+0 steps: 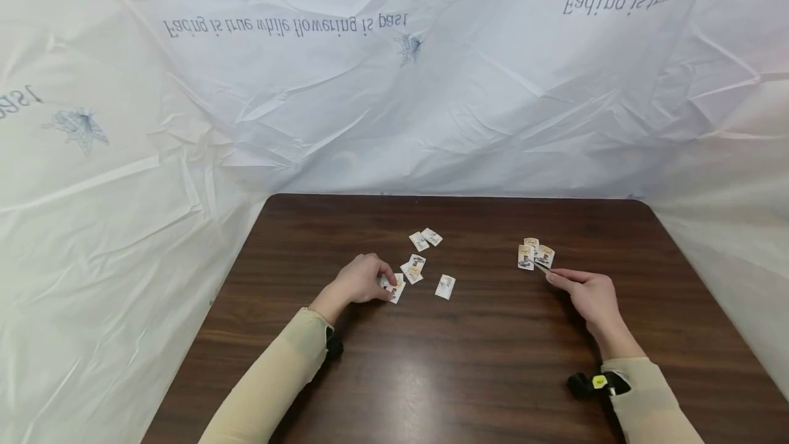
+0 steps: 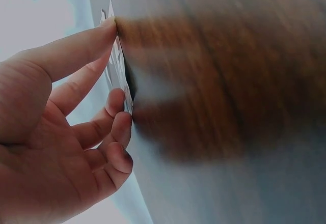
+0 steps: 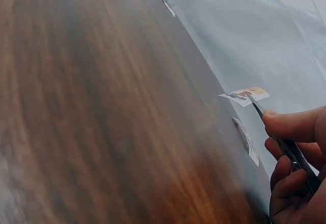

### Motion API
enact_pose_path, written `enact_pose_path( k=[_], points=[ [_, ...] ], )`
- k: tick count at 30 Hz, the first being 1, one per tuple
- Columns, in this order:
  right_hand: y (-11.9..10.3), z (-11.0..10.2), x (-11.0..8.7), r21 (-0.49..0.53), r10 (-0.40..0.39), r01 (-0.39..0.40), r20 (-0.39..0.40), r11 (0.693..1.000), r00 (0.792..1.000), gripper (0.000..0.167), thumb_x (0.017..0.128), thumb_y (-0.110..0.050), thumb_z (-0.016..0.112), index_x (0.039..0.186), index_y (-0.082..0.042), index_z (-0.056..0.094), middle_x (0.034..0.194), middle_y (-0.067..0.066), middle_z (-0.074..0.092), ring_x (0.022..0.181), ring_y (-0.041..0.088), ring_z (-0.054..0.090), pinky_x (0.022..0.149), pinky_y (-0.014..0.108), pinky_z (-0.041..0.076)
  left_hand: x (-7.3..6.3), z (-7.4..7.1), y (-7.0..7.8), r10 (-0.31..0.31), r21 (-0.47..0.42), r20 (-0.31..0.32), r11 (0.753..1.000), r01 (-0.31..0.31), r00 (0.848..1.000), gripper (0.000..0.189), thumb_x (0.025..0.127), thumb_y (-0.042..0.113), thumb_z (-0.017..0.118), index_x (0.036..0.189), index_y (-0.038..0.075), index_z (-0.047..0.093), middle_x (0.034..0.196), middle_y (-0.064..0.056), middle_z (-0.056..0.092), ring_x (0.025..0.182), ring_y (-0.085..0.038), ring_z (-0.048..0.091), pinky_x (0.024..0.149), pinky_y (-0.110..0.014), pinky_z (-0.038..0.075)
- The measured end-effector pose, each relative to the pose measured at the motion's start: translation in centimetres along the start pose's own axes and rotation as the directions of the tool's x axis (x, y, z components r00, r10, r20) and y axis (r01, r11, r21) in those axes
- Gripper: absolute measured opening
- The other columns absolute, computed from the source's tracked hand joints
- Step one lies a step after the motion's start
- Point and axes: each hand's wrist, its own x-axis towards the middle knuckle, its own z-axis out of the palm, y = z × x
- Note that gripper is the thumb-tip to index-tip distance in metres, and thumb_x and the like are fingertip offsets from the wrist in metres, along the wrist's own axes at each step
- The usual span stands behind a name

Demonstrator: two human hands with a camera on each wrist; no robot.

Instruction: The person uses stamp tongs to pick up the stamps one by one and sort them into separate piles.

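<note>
Small white paper pieces with printed pictures, which look like stamps, lie on the dark wooden table (image 1: 382,375). My left hand (image 1: 364,278) holds one stamp (image 1: 398,290) at the left group; in the left wrist view its thumb (image 2: 104,33) and fingers touch the edges of that thin paper (image 2: 122,74). Slim tweezers (image 3: 258,109) are in the grip of my right hand (image 1: 594,297). Their tips meet a stamp (image 3: 244,95) that stands tilted off the table in the right wrist view. Another stamp (image 3: 247,140) lies just beneath it.
Right of the left hand are two overlapping stamps (image 1: 414,267) and a single stamp (image 1: 445,286). Farther back, another pair of stamps (image 1: 425,238) touch. White printed sheeting (image 1: 394,122) hangs behind the table and along both sides.
</note>
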Motion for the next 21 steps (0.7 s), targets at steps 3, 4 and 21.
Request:
enact_pose_path(
  k=[3, 4, 21],
  points=[
    [-0.01, -0.12, 0.07, -0.007, 0.008, -0.008, -0.011, 1.0, 1.0, 0.055, 0.1, -0.041, 0.077, 0.13, 0.005, 0.074, 0.144, 0.03, 0.061, 0.142, 0.048, 0.047, 0.111, 0.062, 0.038, 0.01, -0.04, 0.03, -0.004, -0.003, 0.002, 1.0, 0.004, 1.0, 0.019, 0.081, 0.027, 0.096, 0.091, 0.033, 0.08, 0.105, 0.004, 0.068, 0.102, -0.02, 0.06, 0.09, -0.039, 0.051],
    [0.01, -0.16, 0.09, -0.009, 0.009, -0.009, -0.012, 1.0, 1.0, 0.054, 0.1, -0.041, 0.077, 0.129, 0.005, 0.074, 0.143, 0.03, 0.061, 0.142, 0.048, 0.047, 0.111, 0.062, 0.039, -0.02, -0.08, 0.07, -0.007, -0.004, 0.003, 1.0, 0.007, 1.0, 0.019, 0.081, 0.027, 0.096, 0.091, 0.033, 0.08, 0.105, 0.004, 0.068, 0.103, -0.02, 0.06, 0.09, -0.039, 0.05],
    [0.59, -0.23, 0.29, -0.039, 0.001, -0.001, -0.002, 0.999, 1.0, 0.055, 0.102, -0.041, 0.075, 0.133, 0.004, 0.073, 0.144, 0.031, 0.061, 0.141, 0.05, 0.047, 0.111, 0.063, 0.039, 0.03, -0.3, 0.19, -0.023, -0.017, 0.015, 1.0, 0.023, 1.0, 0.018, 0.082, 0.027, 0.095, 0.091, 0.033, 0.08, 0.103, 0.004, 0.067, 0.1, -0.019, 0.059, 0.088, -0.039, 0.05]
  ],
)
